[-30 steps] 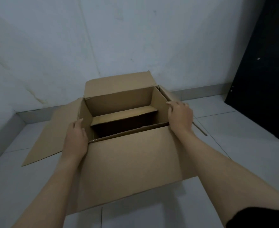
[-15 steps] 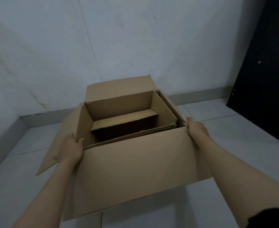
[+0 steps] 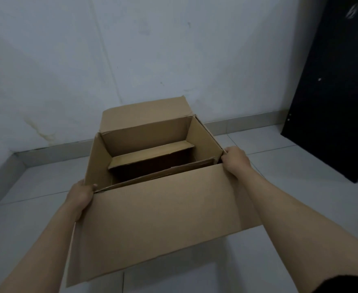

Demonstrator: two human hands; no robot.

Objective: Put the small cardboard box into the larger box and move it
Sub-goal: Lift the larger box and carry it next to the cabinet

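A large open brown cardboard box (image 3: pixel 163 218) fills the middle of the view, raised off the tiled floor with its near side tilted toward me. The small cardboard box (image 3: pixel 150 157) lies inside it against the far wall, its top flap showing and its inside dark. My left hand (image 3: pixel 79 195) grips the large box's left near corner, fingers curled over the edge. My right hand (image 3: pixel 235 159) grips the right near corner, holding the side flap against the wall.
White tiled floor (image 3: pixel 290 187) runs to a pale wall (image 3: pixel 152 49) with a grey skirting. A tall black panel (image 3: pixel 338 92) leans at the right.
Both hands slid from the box's top rim out to its side corners. The left flap that lay on the floor folded up, and the box rose and came closer.
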